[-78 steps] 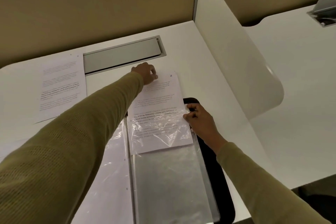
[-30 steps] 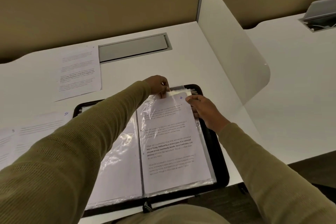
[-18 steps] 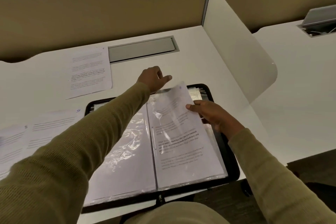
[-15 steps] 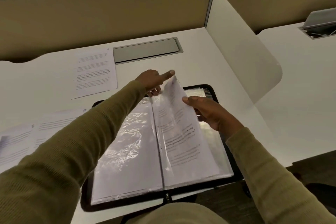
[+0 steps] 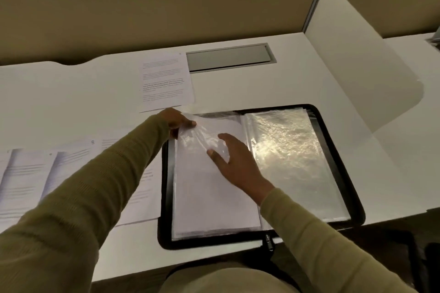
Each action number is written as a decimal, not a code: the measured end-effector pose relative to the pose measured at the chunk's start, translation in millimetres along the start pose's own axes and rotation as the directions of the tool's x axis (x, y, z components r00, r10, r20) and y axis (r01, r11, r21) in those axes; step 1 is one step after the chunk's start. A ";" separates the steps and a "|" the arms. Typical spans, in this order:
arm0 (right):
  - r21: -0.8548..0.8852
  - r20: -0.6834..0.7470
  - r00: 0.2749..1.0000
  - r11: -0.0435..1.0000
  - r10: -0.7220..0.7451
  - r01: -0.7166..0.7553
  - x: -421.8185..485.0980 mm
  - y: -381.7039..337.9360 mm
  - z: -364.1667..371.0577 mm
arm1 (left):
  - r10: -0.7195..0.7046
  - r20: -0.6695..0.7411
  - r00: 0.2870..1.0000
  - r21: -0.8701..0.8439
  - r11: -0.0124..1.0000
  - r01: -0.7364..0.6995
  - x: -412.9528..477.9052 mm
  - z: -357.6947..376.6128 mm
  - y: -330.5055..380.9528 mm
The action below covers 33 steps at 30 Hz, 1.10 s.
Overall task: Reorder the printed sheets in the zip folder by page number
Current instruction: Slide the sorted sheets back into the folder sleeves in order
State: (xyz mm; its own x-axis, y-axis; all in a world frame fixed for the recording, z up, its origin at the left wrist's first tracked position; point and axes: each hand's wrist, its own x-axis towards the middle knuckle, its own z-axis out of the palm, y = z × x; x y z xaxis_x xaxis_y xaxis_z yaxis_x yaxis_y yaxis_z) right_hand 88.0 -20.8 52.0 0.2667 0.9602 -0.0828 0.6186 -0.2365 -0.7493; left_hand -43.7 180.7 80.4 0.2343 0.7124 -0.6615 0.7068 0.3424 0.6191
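Pinching the sleeve (image 5: pixel 214 197) corner in our left hand (image 5: pixel 177 121), we lay our right hand (image 5: pixel 238 164) beside it, fingers (image 5: pixel 229 141) spread flat; smoothing gently should avoid creasing.

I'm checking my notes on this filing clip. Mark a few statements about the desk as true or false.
1. The zip folder lies open on the desk. True.
2. The right hand holds a sheet in the air. False: it rests flat on the left sleeve.
3. The left hand pinches that sleeve's top corner. True.
4. Every printed sheet is inside the folder. False: one loose sheet lies beside the metal hatch, and other sheets lie left of the folder.
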 end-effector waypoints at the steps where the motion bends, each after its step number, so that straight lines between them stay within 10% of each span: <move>1: -0.131 0.009 1.000 0.991 -0.027 0.027 -2.7 7.5 15.4 | -0.009 -0.029 1.000 -0.007 1.000 0.009 1.3 -1.5 -7.4; 11: -0.552 0.076 0.997 0.832 -0.008 0.049 -15.3 46.5 84.6 | 0.058 -0.215 0.975 0.047 0.998 -0.049 35.3 -21.3 -45.5; 17: -0.596 0.073 0.997 0.802 0.019 0.028 -14.7 46.2 87.7 | 0.314 -0.419 0.852 0.435 0.893 -0.116 64.7 -48.8 -43.8; 23: -0.605 0.084 0.996 0.796 0.041 0.018 -12.1 43.7 85.2 | 0.476 -0.314 0.821 0.722 0.681 -0.119 99.2 -55.5 -39.2; 33: -0.575 0.077 0.995 0.818 0.060 -0.005 -10.1 41.9 83.5 | 0.338 -0.300 0.892 0.667 0.743 -0.057 131.9 -40.4 -25.0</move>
State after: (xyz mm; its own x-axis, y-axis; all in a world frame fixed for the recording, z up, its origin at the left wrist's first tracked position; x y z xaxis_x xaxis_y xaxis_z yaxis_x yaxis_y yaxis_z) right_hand 49.6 -28.0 -33.4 0.2458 0.9528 -0.1780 0.9297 -0.2837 -0.2349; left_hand -57.5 290.8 -5.2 0.2474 0.9350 -0.2540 0.9569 -0.1946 0.2158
